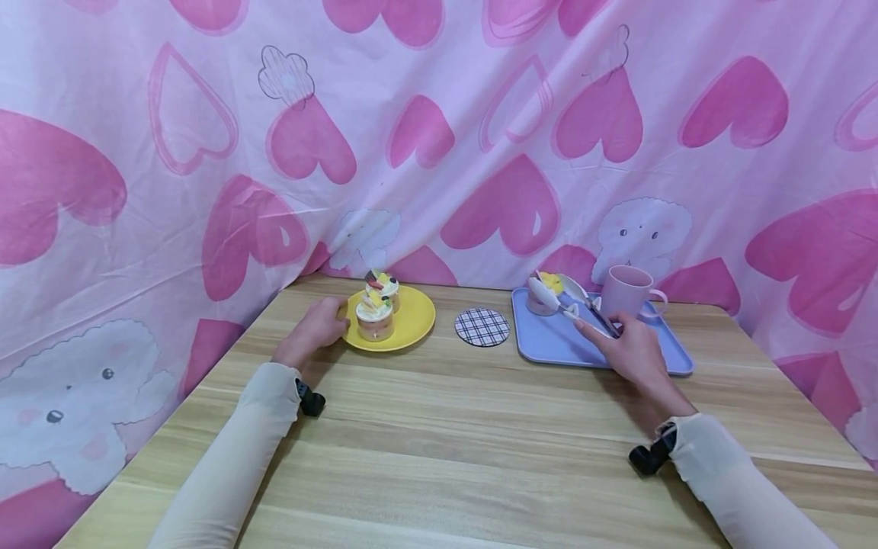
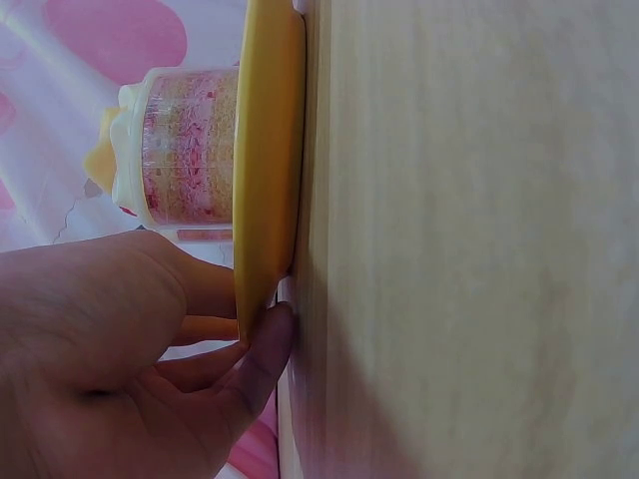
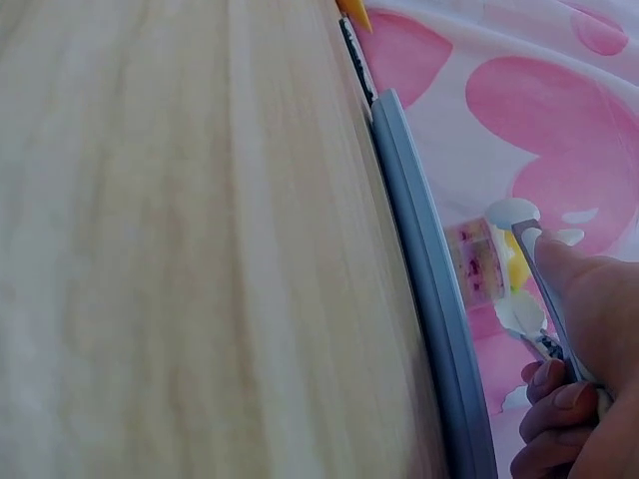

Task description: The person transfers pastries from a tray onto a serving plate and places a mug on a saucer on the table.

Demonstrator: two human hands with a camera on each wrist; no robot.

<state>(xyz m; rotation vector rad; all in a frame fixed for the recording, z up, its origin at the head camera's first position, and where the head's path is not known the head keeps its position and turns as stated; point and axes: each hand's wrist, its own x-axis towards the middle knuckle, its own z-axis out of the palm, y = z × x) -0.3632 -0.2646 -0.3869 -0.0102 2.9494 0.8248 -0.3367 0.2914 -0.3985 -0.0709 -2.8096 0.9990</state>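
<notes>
My left hand point(image 1: 321, 326) pinches the left rim of a yellow plate point(image 1: 414, 319); the left wrist view has the thumb and fingers on either side of that rim point(image 2: 270, 150). Two clear dessert cups stand on the plate, the nearer cup point(image 1: 375, 324) layered and topped with cream and fruit. My right hand point(image 1: 634, 347) grips tongs point(image 1: 604, 320) with pale, spoon-like ends. These ends are spread at a third dessert cup point(image 3: 477, 261) with yellow fruit on top, which stands on a blue tray point(image 1: 562, 347). Whether they touch the cup I cannot tell.
A pink mug point(image 1: 626, 290) stands at the back of the tray, close behind the tongs. Between plate and tray lies a round checked coaster point(image 1: 482, 327). A heart-patterned cloth point(image 1: 501, 206) hangs behind the wooden table point(image 1: 439, 442) and along its sides.
</notes>
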